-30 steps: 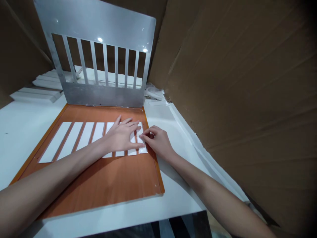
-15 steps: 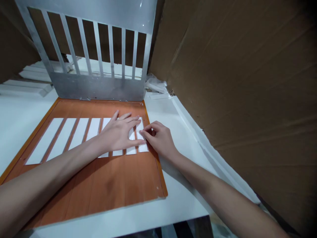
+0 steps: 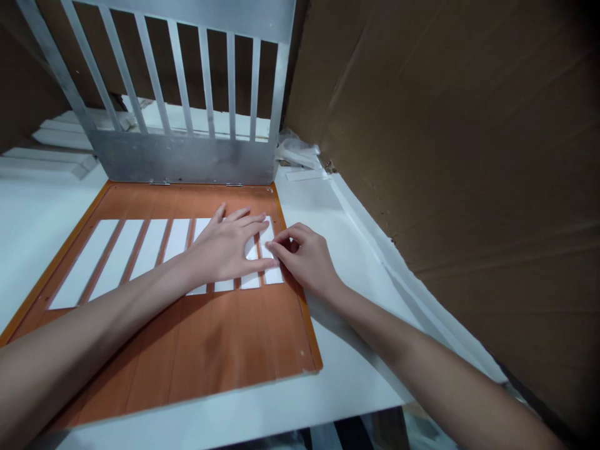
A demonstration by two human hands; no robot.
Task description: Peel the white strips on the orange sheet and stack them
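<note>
An orange board (image 3: 201, 350) lies on the white table, with several white strips (image 3: 110, 259) side by side across it. Hinged at the board's back edge, a slotted metal frame (image 3: 187, 156) stands raised. My left hand (image 3: 225, 247) lies spread over the strips towards the right, its fingers apart. At the rightmost white strip (image 3: 272, 275), my right hand (image 3: 304, 256) pinches with thumb and index finger at the strip's right edge; whatever is between the fingertips is too small to make out.
Stacked white pieces (image 3: 51, 156) lie at the back left. Crumpled clear plastic (image 3: 297, 153) sits right of the frame's base. Tall brown cardboard (image 3: 445, 156) rises along the right side and behind the frame. The white table (image 3: 347, 350) ends at the front.
The view has shifted slightly, so the metal frame sits higher in the picture. Both hands keep nearly the same pose and place on the strips.
</note>
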